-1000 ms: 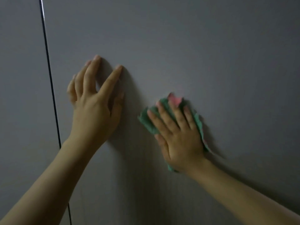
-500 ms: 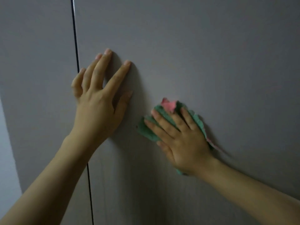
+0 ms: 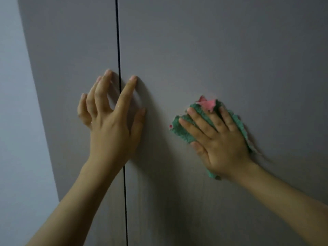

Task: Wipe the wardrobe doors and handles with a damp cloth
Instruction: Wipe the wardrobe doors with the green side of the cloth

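Observation:
Two grey wardrobe doors fill the view, the right door [image 3: 221, 50] wide and the left door [image 3: 74, 50] narrower, split by a dark vertical gap [image 3: 118, 41]. My right hand [image 3: 218, 141] lies flat with straight fingers on a green cloth [image 3: 182, 128] with a pink corner, pressing it against the right door. My left hand [image 3: 110, 121] rests on the doors with spread fingers, straddling the gap. No handle shows.
A paler bluish wall [image 3: 16, 121] runs down the far left beside the wardrobe's outer edge. Both forearms reach in from the bottom of the view.
The view has swung left, so the door gap and the wall now sit further right. My left hand now spans the gap. The cloth hand stays pressed on the right door.

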Available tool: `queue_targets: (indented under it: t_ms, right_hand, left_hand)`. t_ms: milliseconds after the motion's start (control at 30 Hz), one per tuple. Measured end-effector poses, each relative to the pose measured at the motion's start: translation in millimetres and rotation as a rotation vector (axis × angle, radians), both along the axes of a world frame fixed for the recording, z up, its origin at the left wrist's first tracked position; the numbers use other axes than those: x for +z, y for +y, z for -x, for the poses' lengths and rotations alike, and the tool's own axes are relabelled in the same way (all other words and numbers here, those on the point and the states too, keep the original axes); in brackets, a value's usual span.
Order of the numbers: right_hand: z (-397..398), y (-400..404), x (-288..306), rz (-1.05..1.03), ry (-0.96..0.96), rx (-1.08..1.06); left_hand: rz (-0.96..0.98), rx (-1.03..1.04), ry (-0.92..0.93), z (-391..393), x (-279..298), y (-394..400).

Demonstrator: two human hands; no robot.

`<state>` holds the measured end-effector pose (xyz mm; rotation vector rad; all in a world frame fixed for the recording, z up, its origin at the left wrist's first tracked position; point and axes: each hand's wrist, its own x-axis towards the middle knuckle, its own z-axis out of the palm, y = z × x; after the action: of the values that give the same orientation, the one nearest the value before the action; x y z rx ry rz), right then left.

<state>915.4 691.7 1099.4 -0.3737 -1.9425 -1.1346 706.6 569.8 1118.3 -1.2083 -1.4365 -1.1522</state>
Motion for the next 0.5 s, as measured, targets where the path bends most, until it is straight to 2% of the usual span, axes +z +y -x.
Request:
queue_targets:
  t_ms: [67, 167, 200, 233, 300, 367, 400, 433, 500]
  right_hand:
    - [2, 1, 6, 0.038, 0.127, -0.004]
    - [31, -12, 20, 0.132, 0.48, -0.035]
    - [44, -18, 18, 0.153, 0.539, -0.038]
    - [55, -23, 10, 0.153, 0.525, -0.024]
    - [63, -26, -13, 0.127, 0.347, 0.02]
    - [48, -21, -30, 0.088, 0.161, 0.023]
    - [36, -17, -30, 0.072, 0.128, 0.01]
    - [26, -11, -28, 0.068, 0.142, -0.005]
    - [16, -5, -13, 0.092, 0.306, -0.044]
  left_hand:
    - [0.016, -0.013, 0.005, 2, -2, -3]
    - [0.044, -0.042, -0.007, 4, -1, -5]
    - [0.05, -0.047, -0.003, 5, -1, -5]
    - [0.049, -0.047, 0.008, 6, -2, -6]
    - [0.047, -0.042, 0.041, 9, -3, -7]
    - [0.055, -0.034, 0.046, 12, -4, -11]
    - [0.055, -0.025, 0.031, 14, -6, -14]
    - [0.051, -0.011, 0.011, 16, -9, -17]
    - [0.047, 0.014, -0.023, 20, -17, -22]
